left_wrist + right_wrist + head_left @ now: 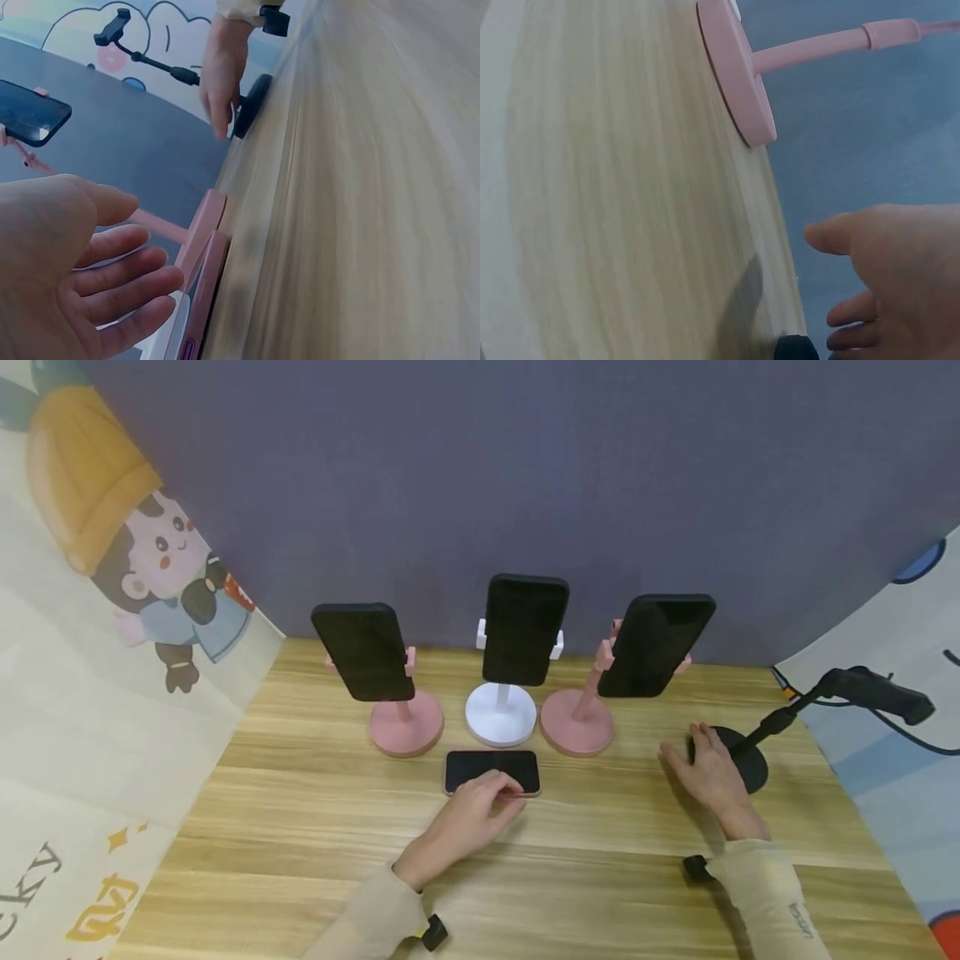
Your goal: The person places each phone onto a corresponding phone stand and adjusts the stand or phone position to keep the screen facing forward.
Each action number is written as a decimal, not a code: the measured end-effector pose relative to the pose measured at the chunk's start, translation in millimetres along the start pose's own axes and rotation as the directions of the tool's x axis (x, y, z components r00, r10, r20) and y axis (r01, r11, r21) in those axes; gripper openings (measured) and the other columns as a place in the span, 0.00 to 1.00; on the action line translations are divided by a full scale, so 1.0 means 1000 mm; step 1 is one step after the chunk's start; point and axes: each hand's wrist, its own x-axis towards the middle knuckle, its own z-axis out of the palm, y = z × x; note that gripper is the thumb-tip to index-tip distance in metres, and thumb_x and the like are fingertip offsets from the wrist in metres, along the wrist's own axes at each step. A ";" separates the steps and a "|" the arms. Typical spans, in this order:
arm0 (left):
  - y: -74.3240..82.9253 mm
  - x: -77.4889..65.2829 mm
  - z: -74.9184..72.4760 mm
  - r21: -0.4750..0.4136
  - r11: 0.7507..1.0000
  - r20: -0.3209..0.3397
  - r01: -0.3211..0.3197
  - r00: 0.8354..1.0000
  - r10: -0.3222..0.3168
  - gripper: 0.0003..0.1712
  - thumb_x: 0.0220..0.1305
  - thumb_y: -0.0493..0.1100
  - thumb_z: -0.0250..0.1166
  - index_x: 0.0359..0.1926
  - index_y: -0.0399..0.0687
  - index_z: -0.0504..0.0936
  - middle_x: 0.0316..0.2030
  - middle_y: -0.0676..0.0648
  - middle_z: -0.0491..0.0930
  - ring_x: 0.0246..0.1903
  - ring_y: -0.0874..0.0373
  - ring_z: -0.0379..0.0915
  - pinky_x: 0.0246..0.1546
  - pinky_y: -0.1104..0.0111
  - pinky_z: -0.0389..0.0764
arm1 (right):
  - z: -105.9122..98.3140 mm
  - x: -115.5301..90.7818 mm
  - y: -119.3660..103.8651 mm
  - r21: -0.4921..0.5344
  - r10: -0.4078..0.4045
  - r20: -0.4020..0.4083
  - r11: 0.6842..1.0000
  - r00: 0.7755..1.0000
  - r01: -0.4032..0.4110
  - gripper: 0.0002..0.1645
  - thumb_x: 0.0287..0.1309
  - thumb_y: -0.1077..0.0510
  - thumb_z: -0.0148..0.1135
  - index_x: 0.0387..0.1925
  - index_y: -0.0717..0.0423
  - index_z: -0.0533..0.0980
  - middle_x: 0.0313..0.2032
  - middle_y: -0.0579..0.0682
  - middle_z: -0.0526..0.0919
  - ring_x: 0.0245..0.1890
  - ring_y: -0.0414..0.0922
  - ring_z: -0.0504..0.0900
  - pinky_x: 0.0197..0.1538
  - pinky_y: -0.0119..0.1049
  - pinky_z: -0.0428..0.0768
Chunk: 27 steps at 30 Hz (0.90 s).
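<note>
My left hand (467,817) is over the lower edge of a dark-screened phone (476,764) lying flat on the wooden table. Its fingers are loosely bent and hold nothing; in the left wrist view the phone's pink edge (204,300) shows beyond the fingertips. At the right, my right hand (712,775) is at the round black base (752,770) of a black phone holder (862,689) with an empty clamp. Its thumb is spread away from the fingers. Whether the fingertips touch the base is unclear; the right wrist view shows only a corner of it.
Behind the flat phone, a pink stand (405,727), a white stand (501,717) and another pink stand (576,724) each bear an upright phone. A dark blue panel (450,468) closes the table's back edge. A black cable (911,739) hangs at the right.
</note>
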 end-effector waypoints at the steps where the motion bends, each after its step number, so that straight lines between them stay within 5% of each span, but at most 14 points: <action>1: -0.001 -0.001 -0.001 -0.001 1.000 -0.005 0.001 1.000 -0.001 0.08 0.63 0.48 0.61 0.38 0.51 0.81 0.35 0.55 0.79 0.36 0.68 0.75 0.38 0.78 0.78 | 0.001 0.000 0.001 -0.011 0.002 0.005 1.000 1.000 -0.002 0.53 0.66 0.34 0.39 0.68 0.78 0.46 0.66 0.79 0.45 0.65 0.72 0.44 0.61 0.70 0.53; 11: -0.012 -0.010 -0.011 -0.007 1.000 -0.039 0.009 0.999 -0.009 0.08 0.62 0.46 0.62 0.38 0.48 0.81 0.35 0.54 0.79 0.35 0.67 0.75 0.36 0.77 0.80 | 0.005 -0.002 0.005 -0.052 -0.001 0.024 0.999 1.000 0.003 0.56 0.67 0.34 0.40 0.66 0.84 0.43 0.65 0.82 0.39 0.65 0.72 0.36 0.64 0.68 0.47; 27: -0.022 -0.015 -0.021 0.042 0.999 -0.099 -0.006 0.995 0.010 0.05 0.62 0.46 0.62 0.36 0.52 0.81 0.35 0.56 0.78 0.37 0.66 0.74 0.39 0.73 0.79 | 0.005 -0.001 -0.001 -0.087 -0.014 0.043 0.996 0.999 0.018 0.53 0.67 0.34 0.40 0.64 0.83 0.52 0.66 0.80 0.44 0.66 0.71 0.39 0.64 0.67 0.50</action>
